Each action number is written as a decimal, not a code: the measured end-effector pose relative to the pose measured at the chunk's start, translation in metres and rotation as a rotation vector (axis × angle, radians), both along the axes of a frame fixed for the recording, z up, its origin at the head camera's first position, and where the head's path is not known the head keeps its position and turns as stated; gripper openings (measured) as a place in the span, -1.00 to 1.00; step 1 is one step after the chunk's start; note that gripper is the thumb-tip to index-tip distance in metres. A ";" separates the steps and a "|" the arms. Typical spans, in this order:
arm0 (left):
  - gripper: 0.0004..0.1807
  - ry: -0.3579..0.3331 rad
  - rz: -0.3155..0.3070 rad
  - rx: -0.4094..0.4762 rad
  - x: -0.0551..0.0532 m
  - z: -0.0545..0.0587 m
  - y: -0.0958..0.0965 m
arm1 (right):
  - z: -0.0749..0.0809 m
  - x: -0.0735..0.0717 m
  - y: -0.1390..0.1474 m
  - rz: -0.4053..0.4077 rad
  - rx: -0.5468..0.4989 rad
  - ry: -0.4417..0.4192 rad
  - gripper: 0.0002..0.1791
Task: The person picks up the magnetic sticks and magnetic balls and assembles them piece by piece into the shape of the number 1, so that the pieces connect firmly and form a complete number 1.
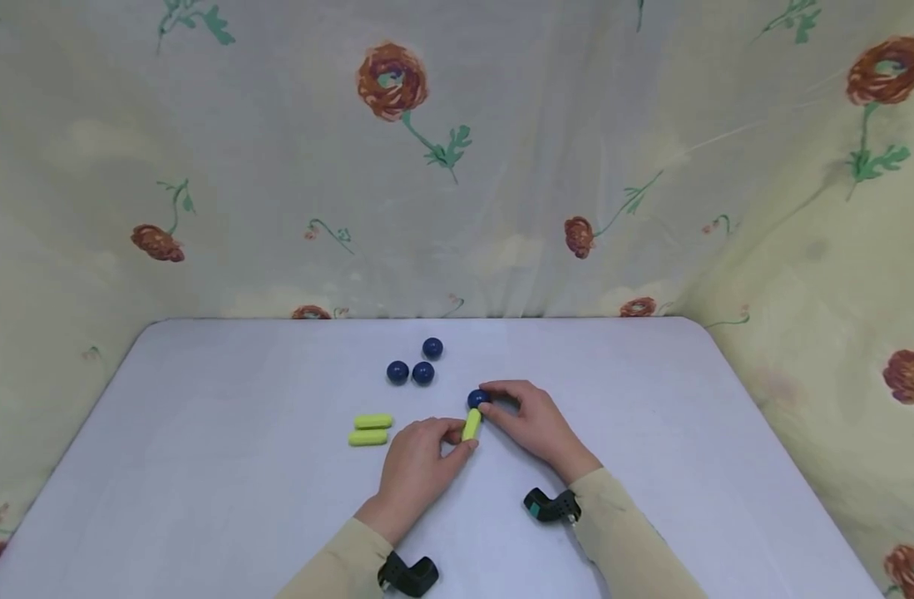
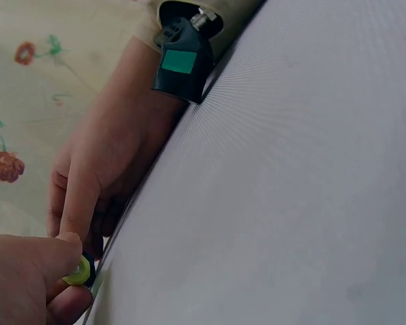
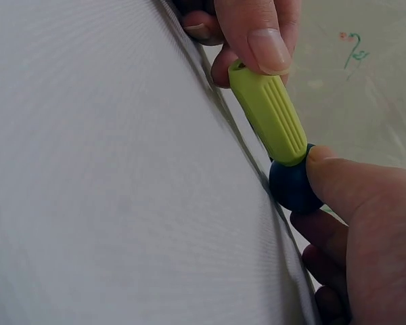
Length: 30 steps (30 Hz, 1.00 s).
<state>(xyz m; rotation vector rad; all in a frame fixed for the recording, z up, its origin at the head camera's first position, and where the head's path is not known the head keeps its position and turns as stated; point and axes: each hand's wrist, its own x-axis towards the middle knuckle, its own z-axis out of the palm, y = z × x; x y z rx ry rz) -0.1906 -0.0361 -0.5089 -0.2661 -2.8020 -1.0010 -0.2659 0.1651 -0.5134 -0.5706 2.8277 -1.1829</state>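
Note:
My left hand (image 1: 421,462) pinches a yellow-green ridged stick (image 3: 271,115) near its end, between thumb and fingers. At the stick's other end, my right hand (image 1: 532,423) holds a dark blue ball (image 3: 294,186) with thumb and fingertips. Stick and ball touch end to end in the right wrist view; whether they are joined I cannot tell. In the left wrist view the stick's round yellow end (image 2: 78,272) shows between the left thumb and fingers, with the ball mostly hidden behind it.
Two more yellow-green sticks (image 1: 368,437) lie side by side left of my left hand. Farther back are three dark blue balls (image 1: 422,373) in a loose cluster. The white table (image 1: 202,499) ends at a flower-patterned cloth (image 1: 501,208). Each wrist wears a black camera (image 1: 552,505).

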 end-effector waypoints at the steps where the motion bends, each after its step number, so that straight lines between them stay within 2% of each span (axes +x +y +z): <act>1: -0.62 -0.009 -0.006 0.007 0.000 0.001 -0.001 | 0.000 0.000 0.000 0.004 -0.003 -0.001 -0.56; 4: -0.57 -0.046 -0.027 0.022 -0.002 0.006 -0.005 | 0.000 -0.001 0.001 0.007 -0.011 0.005 -0.56; 9: -0.60 -0.095 -0.047 0.069 -0.002 0.026 -0.021 | 0.001 -0.001 0.004 -0.006 -0.017 0.000 -0.56; 13: -0.67 -0.094 0.009 0.103 -0.010 0.042 -0.038 | 0.002 0.001 0.006 -0.007 -0.014 -0.020 -0.56; 17: -0.68 -0.112 0.092 0.107 -0.027 0.053 -0.061 | 0.001 0.003 0.007 -0.013 -0.019 -0.027 -0.57; 20: -0.61 -0.163 0.124 0.099 -0.042 0.055 -0.080 | -0.001 0.004 0.007 -0.007 -0.032 -0.025 -0.57; 23: -0.51 -0.243 0.131 0.078 -0.056 0.053 -0.095 | -0.002 0.003 0.006 0.002 -0.042 -0.022 -0.56; 30: -0.39 -0.361 0.057 0.017 -0.079 0.047 -0.110 | -0.001 0.002 0.004 0.016 -0.025 -0.001 -0.56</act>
